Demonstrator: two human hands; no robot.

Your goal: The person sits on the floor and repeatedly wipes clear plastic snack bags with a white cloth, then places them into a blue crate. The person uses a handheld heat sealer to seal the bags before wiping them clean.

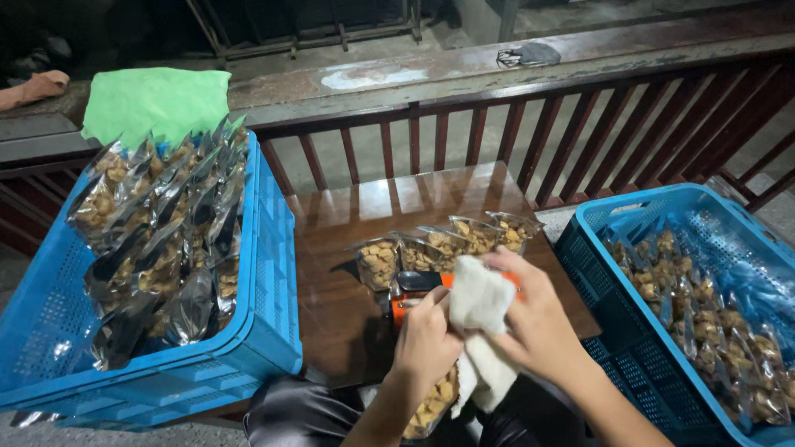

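Between our two hands, we are holding a white cloth (480,300) just above the near edge of the small wooden table (348,240). Our right hand (537,319) is gripping the cloth's upper fold, fingers curled around it, while our left hand (426,335) is pinching its left side. Part of the cloth is hanging down below our wrists. Just behind the cloth, an orange and black device (411,290) is sitting on the table, partly hidden by our fingers. Beyond it, a row of clear snack pouches (447,244) is standing upright. Below our left hand, another filled pouch (431,407) is resting near our lap. Left of the grip, a blue crate (265,273) is holding many packed pouches. Right of it, a second blue crate (596,257) is holding more.
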